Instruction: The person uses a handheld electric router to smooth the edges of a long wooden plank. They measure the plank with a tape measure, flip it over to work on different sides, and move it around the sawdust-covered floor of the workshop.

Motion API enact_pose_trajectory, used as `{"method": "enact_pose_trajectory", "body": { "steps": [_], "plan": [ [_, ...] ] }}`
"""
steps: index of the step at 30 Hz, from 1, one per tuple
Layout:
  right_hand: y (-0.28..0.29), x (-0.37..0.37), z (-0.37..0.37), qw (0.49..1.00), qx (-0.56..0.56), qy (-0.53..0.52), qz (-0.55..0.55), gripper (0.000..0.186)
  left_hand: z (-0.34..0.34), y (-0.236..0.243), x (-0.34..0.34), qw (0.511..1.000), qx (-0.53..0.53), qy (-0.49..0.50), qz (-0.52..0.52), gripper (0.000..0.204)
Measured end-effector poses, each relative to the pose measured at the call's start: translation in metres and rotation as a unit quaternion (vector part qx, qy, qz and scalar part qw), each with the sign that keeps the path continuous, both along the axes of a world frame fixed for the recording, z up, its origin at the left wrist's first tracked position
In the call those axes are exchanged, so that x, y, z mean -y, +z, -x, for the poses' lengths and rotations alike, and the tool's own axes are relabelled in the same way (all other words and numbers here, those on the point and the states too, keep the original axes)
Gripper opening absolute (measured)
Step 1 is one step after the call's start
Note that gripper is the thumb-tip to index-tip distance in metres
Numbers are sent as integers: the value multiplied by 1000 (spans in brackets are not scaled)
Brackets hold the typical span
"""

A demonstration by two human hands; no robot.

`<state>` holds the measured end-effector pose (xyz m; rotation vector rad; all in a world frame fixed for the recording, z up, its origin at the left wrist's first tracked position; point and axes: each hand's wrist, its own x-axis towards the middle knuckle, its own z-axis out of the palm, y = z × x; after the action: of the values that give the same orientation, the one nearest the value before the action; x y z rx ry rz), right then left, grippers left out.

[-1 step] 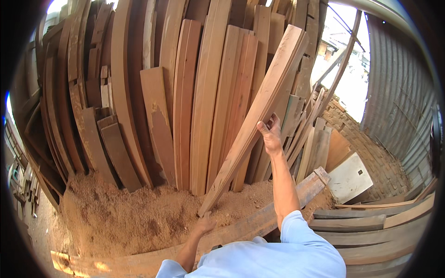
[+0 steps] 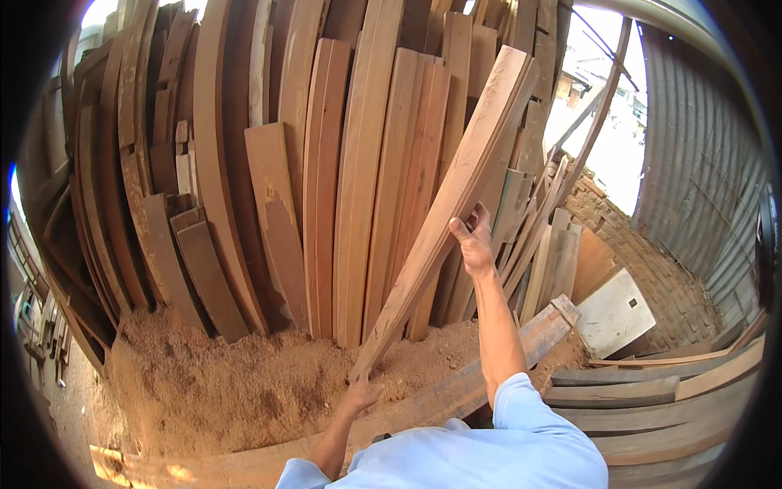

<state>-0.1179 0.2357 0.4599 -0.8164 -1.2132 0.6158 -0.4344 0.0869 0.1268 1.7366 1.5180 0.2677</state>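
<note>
A long, pale-brown wooden plank (image 2: 464, 179) slants from lower left to upper right, in front of upright boards (image 2: 358, 187). My right hand (image 2: 475, 235) grips its edge near the middle, thumb and fingers bent round it. At the plank's lower end, my left hand (image 2: 362, 394) holds on with curled fingers, partly hidden by the wood. Beneath that end lies a heap of sawdust (image 2: 212, 391), bordered on the near side by a long, weathered beam (image 2: 521, 342).
More boards lie stacked (image 2: 627, 420) at lower right. A white panel (image 2: 611, 318) leans by a brick wall (image 2: 668, 277), beside corrugated metal sheeting (image 2: 692, 122). Darker planks (image 2: 106, 212) crowd the left, and a bright opening (image 2: 611, 138) shows at upper right.
The whole view sits very slightly lower in the picture. My hands and the plank show no clear movement against the boards behind.
</note>
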Motion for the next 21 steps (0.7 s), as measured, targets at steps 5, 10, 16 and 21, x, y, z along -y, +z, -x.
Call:
{"method": "enact_pose_trajectory", "body": {
  "steps": [5,10,16,21],
  "plan": [
    [13,21,17,999,20,-25,17,126,-46,128,-46,986,74,58,-135,106],
    [13,30,34,998,45,-50,17,129,-87,195,-91,935,158,91,-303,110],
    [20,30,68,999,30,-22,21,123,-94,182,-127,891,334,93,-292,90],
    [23,16,52,985,-20,158,61,86,-61,180,-129,914,280,91,-278,82]
  ]
}}
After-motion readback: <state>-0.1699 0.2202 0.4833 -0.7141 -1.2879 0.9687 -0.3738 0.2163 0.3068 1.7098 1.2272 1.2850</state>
